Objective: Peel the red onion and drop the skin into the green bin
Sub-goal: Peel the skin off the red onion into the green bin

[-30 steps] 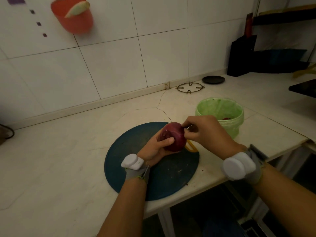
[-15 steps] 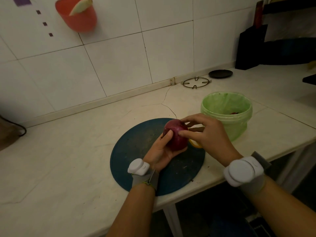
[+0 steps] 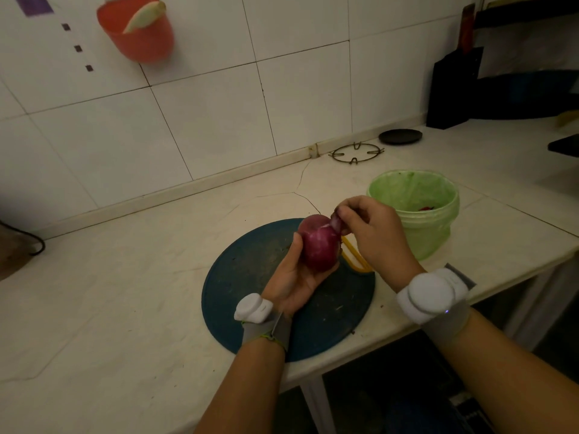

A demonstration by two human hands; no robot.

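Note:
My left hand (image 3: 293, 277) cups the red onion (image 3: 318, 245) from below, holding it above the round dark blue cutting board (image 3: 250, 277). My right hand (image 3: 372, 233) pinches a flap of onion skin (image 3: 336, 221) at the onion's top right; the flap is lifted off the bulb, and paler purple flesh shows under it. The green bin (image 3: 438, 227), lined with a green bag, stands just right of my right hand, with a bit of red scrap inside.
A yellow-handled tool (image 3: 355, 260) lies on the board's right edge, partly hidden by my right hand. A metal pot stand (image 3: 356, 152) and a dark lid (image 3: 400, 136) sit near the wall. A red holder (image 3: 138, 32) hangs on the tiles. The counter's front edge is close.
My right hand has risen from the onion's right side to its top and pulled up a flap of skin. The onion has tilted more upright in my left hand.

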